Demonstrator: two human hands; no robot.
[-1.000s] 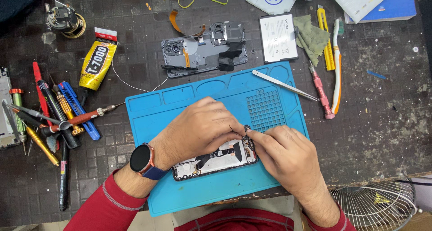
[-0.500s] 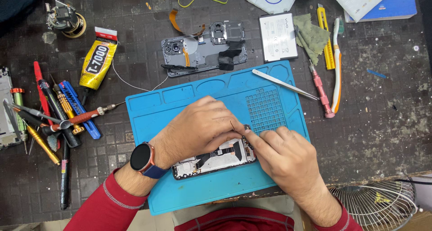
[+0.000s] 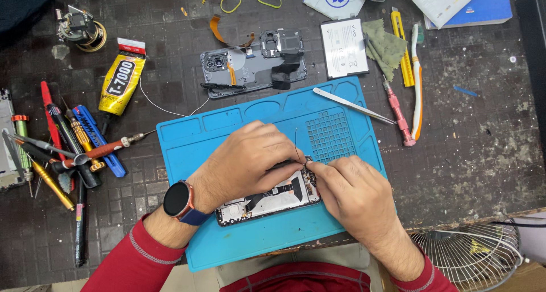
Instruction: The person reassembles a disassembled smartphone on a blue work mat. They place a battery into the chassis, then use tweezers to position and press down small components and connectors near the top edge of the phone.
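Your left hand (image 3: 250, 161) lies over the opened phone (image 3: 267, 198) on the blue mat (image 3: 227, 133), palm down, its fingers curled onto the phone's upper edge; what they pinch, if anything, is hidden, so you cannot tell how tight that grip is. Your right hand (image 3: 355, 192) meets it at the phone's right end, thumb and forefinger pinched narrow on a thin dark wire or strip (image 3: 296, 141) that rises just above the two fingertips. Below the left grip the phone shows its open inside, with a black ribbon across it, and it sits near the mat's front edge. A dark watch (image 3: 177, 200) rides your left wrist, next to a red sleeve (image 3: 122, 258). Beyond the right grip, on the mat's far corner, lie steel tweezers (image 3: 352, 105), and past them on the tabletop (image 3: 472, 155) a pink screwdriver (image 3: 398, 113) and a white and orange toothbrush (image 3: 418, 79). Straight ahead of both grips, off the mat, rests a grey phone back frame (image 3: 250, 64) with a white battery (image 3: 343, 47) beside it. Well off to the left of your left grip are a yellow glue tube (image 3: 119, 81) and a heap of screwdrivers and picks (image 3: 68, 144). Near your right elbow a wire fan guard (image 3: 469, 255) shows below the tabletop edge
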